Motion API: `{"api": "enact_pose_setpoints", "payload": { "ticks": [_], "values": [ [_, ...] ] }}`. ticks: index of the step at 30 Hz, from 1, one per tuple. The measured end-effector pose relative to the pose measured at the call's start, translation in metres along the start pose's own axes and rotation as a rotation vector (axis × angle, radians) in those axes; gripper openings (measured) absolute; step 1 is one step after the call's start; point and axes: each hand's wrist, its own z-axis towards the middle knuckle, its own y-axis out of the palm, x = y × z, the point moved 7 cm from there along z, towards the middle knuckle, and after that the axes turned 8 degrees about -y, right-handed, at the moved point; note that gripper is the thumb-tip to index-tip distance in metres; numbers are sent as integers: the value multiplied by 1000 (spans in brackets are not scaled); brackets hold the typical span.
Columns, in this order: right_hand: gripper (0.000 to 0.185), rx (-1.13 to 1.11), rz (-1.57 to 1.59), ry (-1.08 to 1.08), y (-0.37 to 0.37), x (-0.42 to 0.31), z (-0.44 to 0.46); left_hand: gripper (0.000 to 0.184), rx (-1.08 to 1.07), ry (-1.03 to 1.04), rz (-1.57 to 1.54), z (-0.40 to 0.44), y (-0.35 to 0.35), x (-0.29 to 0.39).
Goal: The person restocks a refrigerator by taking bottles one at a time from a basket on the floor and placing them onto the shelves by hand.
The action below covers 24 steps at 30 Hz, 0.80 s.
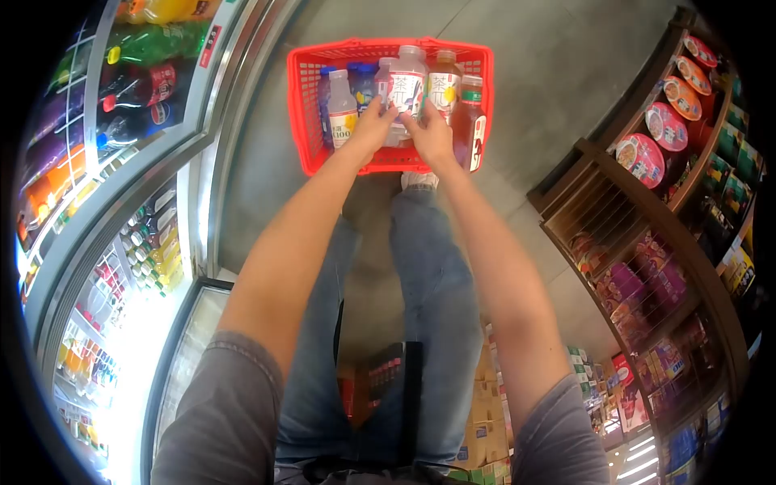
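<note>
A red plastic basket (391, 169) stands on the floor ahead of me with several drink bottles in it. My left hand (373, 129) and my right hand (430, 134) reach over its near rim. Between them is an upright tea bottle (406, 87) with a white label, fingers closed around its lower part from both sides. Left of my left hand sits a clear bottle (341, 105) with a white and yellow label. Beyond my right hand are a second tea bottle (444, 83) and a dark red-brown bottle (466, 121). Blue bottles (365, 77) are partly hidden behind.
On the left is a lit drinks fridge with a door frame (145, 182) and shelved bottles (153, 255). A brown wooden shelf (598, 162) on the right carries instant noodle bowls (640, 160) and purple packs (622, 287). Cardboard boxes (485, 396) are behind my legs.
</note>
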Motion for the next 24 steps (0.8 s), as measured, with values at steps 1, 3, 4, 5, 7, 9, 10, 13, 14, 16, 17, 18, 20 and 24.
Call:
{"api": "enact_pose_setpoints", "payload": {
  "ticks": [1,3,4,5,7,9,10,13,14,16,17,18,20,24],
  "values": [
    [70,-4,0,7,2,0,0,54,-85,1,6,5,5,-4],
    [70,-13,-143,79,3,2,-2,54,-168,-1,12,10,12,-10],
    [69,-52,-72,188,6,8,-4,47,-123,11,47,12,12,-12],
    [69,-54,-73,189,7,9,-3,41,-79,24,82,12,11,-14],
    [67,-38,-6,154,5,11,-6,39,-88,14,84,-5,8,-1],
    [66,-48,4,125,-2,8,-13,38,-99,12,88,-18,5,5],
    [66,-64,20,96,-4,3,-20,40,-157,10,46,-24,4,1],
    [60,-125,299,144,-3,-1,-50,43,-214,5,-49,-68,-2,3],
    [57,-142,383,152,-4,-11,-66,43,-215,0,-101,-89,-6,8],
    [57,-177,447,143,-14,-40,-98,46,-229,-45,-150,-128,-13,6],
    [57,-206,504,136,-21,-57,-116,47,-233,-22,-174,-159,-14,19],
    [57,-197,495,187,-27,-66,-137,49,-241,9,-202,-180,-15,22],
    [58,-159,476,201,-40,-80,-174,54,-313,-106,-297,-230,-19,40],
    [60,-155,473,124,-61,-142,-241,56,-353,-87,-291,-313,-32,78]
  ]
}}
